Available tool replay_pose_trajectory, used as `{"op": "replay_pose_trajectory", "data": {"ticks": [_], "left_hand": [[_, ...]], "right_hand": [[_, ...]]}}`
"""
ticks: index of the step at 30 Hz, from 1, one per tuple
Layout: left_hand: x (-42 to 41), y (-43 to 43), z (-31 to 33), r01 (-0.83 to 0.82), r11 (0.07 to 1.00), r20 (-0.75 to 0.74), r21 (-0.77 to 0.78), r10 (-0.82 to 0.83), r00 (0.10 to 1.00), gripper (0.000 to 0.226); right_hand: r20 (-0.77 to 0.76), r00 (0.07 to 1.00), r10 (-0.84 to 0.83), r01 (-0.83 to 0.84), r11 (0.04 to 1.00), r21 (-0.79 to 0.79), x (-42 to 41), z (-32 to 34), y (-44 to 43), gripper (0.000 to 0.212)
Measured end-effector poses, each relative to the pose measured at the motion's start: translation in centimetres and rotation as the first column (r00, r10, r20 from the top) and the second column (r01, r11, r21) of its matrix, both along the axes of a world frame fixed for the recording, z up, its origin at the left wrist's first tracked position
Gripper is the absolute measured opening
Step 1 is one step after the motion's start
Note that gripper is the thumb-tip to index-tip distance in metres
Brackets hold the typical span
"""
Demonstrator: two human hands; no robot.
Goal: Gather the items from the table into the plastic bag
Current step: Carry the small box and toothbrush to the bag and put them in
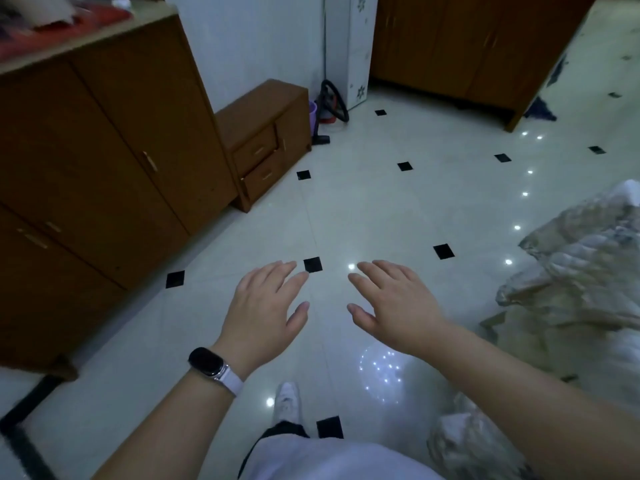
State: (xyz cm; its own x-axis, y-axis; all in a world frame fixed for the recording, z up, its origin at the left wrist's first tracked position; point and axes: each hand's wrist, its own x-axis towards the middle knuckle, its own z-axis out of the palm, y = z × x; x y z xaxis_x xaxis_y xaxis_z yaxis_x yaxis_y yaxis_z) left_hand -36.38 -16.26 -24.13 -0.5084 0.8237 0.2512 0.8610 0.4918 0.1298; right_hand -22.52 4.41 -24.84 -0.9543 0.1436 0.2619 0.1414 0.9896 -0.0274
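My left hand (265,306) and my right hand (398,306) hover side by side, palms down, just below the middle of the view; the left sits toward 7 o'clock of centre, the right toward 5 o'clock, with a narrow gap between the thumbs. The fingers (287,271) of both are straight, spread and released; they grasp nothing and touch nothing. A dark-faced watch (207,362) on a pale strap wraps my left wrist.

Below the hands lies a glossy pale tiled floor (381,202), set with small black squares and dotted with reflected lights; one black square (312,264) shows just beyond my left fingertips; at 6 o'clock my white shoe (287,400) stands on the tiles.

The task's thing that I can make out is a heap of crumpled plastic (575,271), pale and translucent, at 3 o'clock and running down toward 5 o'clock, apart from my right hand; I cannot tell whether it is the bag itself, nor what it holds.

At 9 to 10 o'clock stands a tall brown cabinet (104,161) with something red (69,22), blurred, on its top; beside it at 11 o'clock is a low drawer unit (266,133); at 12 o'clock a black and red appliance (327,105) with a looped hose stands by a white flowered panel (349,46); at 1 o'clock is a brown wardrobe (467,46).
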Motion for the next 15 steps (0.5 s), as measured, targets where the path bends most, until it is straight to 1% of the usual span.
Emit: {"op": "replay_pose_trajectory", "data": {"ticks": [4,8,11,15], "left_hand": [[-9.1,3.1,-0.2,0.064,0.996,0.017,0.056,-0.065,0.998,0.044],[-16.9,7.1,0.7,0.176,0.978,0.034,0.116,-0.181,0.983,0.042],[-21.1,11.0,1.3,0.229,0.961,0.034,0.156,-0.237,0.971,0.041],[-24.1,16.5,1.2,0.31,0.93,0.053,0.198,-0.326,0.944,0.041]], "right_hand": [[-0.005,0.996,-0.089,0.089,0.996,0.008,-7.6,1.2,1.6,0.047],[-0.009,0.983,-0.181,0.181,0.983,0.039,-13.5,3.4,3.7,0.047],[-0.018,0.963,-0.269,0.269,0.962,0.047,-15.8,4.6,6.1,0.046],[-0.015,0.91,-0.414,0.415,0.909,0.036,-16.3,4.6,10.4,0.048]]}}
